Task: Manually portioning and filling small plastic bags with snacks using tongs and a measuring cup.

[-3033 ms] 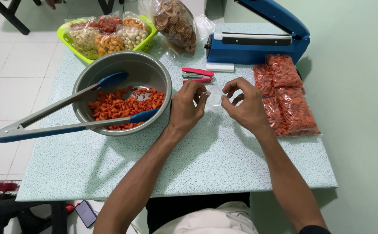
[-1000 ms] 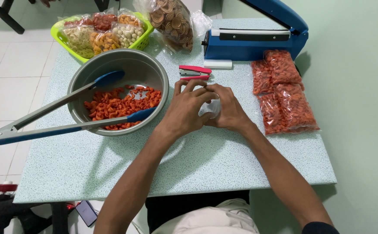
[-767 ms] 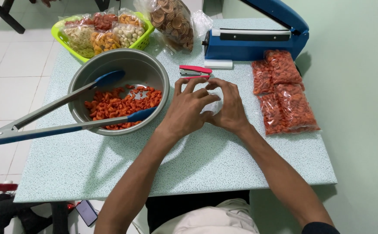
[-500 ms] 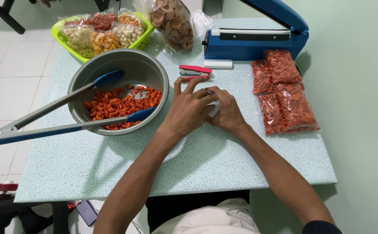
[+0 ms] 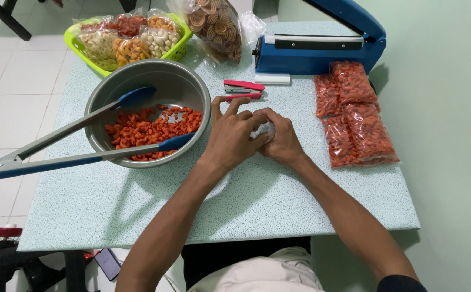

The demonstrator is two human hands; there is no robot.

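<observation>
A small clear plastic bag (image 5: 266, 130) is crumpled between the two hands, above the speckled pale green tabletop (image 5: 257, 200), in the middle of the table. Only a little part of the bag shows between the fingers. The left hand (image 5: 231, 136) and the right hand (image 5: 281, 136) are pressed close together around it. The fingers of both hands curl on the plastic and pinch it, and the index finger of the left hand points up toward the far side of the table.

Just beyond the hands lies a red and silver stapler (image 5: 243, 90), near the fingertips of the left hand. To the left of the hands stands a round grey metal bowl (image 5: 186, 86) with orange-red curled snack pieces (image 5: 149, 127) in its bottom. Long metal tongs with blue tips (image 5: 68, 145) rest across the bowl, and their handle reaches out over the left edge of the table.

To the right of the hands, sealed clear bags filled with the same orange-red snacks (image 5: 357, 116) lie in a group. Behind them, at the far edge, is a blue heat sealer with its arm raised (image 5: 322, 46). At the far left corner is a lime green plastic basket (image 5: 92, 62) with small bags of mixed snacks, and beside it a big clear bag of round brown crackers (image 5: 216, 24).
</observation>
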